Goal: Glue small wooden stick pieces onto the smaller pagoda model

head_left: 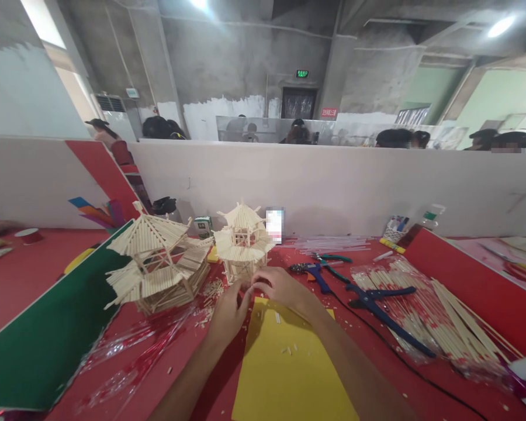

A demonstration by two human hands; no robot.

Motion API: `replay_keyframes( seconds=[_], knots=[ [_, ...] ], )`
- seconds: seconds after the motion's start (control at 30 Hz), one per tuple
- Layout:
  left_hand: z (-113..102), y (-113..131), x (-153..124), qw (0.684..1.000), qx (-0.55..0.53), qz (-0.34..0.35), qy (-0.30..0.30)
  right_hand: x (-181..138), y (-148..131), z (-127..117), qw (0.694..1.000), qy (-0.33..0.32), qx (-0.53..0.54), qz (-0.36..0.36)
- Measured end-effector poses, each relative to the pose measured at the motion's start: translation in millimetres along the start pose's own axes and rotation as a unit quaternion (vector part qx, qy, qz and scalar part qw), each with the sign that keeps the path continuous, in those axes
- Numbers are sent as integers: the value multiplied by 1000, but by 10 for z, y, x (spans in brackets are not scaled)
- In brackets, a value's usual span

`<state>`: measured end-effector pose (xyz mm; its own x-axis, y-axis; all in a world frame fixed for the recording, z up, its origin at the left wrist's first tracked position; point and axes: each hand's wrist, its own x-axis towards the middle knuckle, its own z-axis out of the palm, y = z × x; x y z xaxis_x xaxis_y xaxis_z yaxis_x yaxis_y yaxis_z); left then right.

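A small two-tiered pavilion model (242, 248) made of pale wooden sticks stands in front of me. Close against its lower front, my left hand (231, 311) and my right hand (281, 287) meet with their fingertips pinched together. Whatever is between the fingers is too small or hidden to make out, and I cannot tell whether they touch the model. Below the hands lies a yellow sheet (289, 374) with a few short stick pieces (277, 317) on it. To the left is a larger stick pavilion (158, 263), with cut stick bits (213, 292) beside it.
On the right lie a blue glue gun (318, 275) with a trailing cord, green-handled pliers (333, 258), a large dark blue cutter (386, 310) and bagged wooden sticks (421, 304). Clear glue sticks (328, 244) are behind. A green board (56, 333) stands left; a white partition (333, 187) runs behind.
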<state>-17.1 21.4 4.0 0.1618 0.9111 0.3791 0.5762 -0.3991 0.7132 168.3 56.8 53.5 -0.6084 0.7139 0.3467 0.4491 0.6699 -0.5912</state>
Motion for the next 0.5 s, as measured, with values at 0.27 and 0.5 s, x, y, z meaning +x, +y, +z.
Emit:
replay_keyframes(
  seconds=[0.27,0.5],
  knots=[
    [28,134,5,973,-213,-83,18,-11,-61,16,1000,1,-5,13],
    [64,139,1,908,-383,-167,-1,-25,-97,33,1000,20,8,6]
  ],
)
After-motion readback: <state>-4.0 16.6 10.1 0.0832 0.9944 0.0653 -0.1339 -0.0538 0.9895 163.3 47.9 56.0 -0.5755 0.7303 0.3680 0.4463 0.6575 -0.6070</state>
